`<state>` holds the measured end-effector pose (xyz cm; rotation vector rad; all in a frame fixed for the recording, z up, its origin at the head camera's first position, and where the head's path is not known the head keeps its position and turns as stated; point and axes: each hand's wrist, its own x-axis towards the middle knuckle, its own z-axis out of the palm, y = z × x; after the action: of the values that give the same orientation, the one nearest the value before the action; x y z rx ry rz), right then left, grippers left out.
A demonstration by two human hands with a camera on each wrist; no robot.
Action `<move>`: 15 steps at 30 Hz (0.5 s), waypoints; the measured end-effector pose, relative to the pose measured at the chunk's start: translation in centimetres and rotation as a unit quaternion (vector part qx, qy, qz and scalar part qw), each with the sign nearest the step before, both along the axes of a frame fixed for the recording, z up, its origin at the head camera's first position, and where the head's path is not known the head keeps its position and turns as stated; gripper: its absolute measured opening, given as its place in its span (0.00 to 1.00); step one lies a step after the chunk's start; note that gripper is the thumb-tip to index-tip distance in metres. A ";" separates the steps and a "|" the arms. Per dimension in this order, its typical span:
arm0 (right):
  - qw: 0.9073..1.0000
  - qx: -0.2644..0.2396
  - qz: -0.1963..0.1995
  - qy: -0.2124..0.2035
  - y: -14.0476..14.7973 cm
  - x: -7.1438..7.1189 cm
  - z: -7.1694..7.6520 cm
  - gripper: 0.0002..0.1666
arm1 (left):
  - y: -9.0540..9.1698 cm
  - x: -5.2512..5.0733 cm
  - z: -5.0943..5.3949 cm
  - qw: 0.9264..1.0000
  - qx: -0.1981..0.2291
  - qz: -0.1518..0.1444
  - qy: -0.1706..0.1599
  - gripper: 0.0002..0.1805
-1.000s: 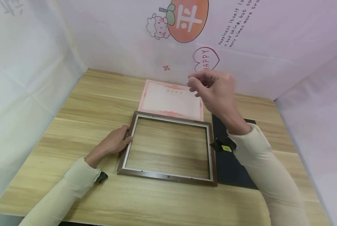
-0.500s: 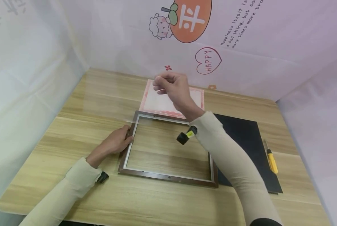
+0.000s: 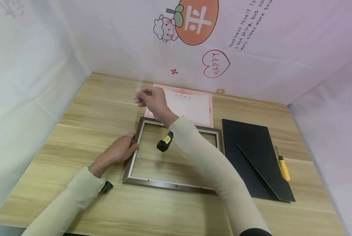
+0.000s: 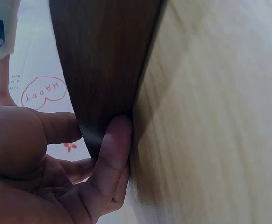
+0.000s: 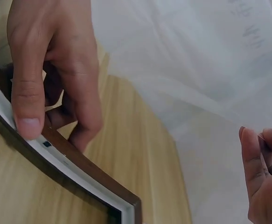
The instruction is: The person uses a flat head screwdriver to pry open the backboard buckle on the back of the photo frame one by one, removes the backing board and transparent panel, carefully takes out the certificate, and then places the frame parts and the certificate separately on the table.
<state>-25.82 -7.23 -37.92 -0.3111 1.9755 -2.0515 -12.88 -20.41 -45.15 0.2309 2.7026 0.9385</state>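
Observation:
My left hand grips the left side of a brown picture frame lying on the table. In the left wrist view, its fingers lie against the frame's outer edge; in the right wrist view, the thumb is on top of the rail. Above and behind the frame's far left corner, my right hand pinches a clear sheet between thumb and fingers. This sheet extends left from the fingertips, and its outline is faint. The wooden tabletop shows through the frame's opening.
Behind the frame lies a pink-bordered certificate, partly covered by my right hand. To the right are a black backing board with a raised flap and a yellow-handled screwdriver. White printed cloth walls the table's back and sides.
My right hand has moved left and slightly down, from right of the certificate to its left edge, carrying the clear sheet. The left hand and frame stay put. The black board's flap is now uncovered.

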 end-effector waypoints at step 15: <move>0.997 0.037 -0.029 -0.060 -2.9 -1.4 -3.8 0.11 | 0.2 0.1 -0.1 1.000 -0.004 0.009 0.004 0.24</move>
<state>-27.25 -10.13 -41.69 -0.1131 2.0028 -1.9770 -12.78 -20.24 -45.28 0.2097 2.7202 0.9342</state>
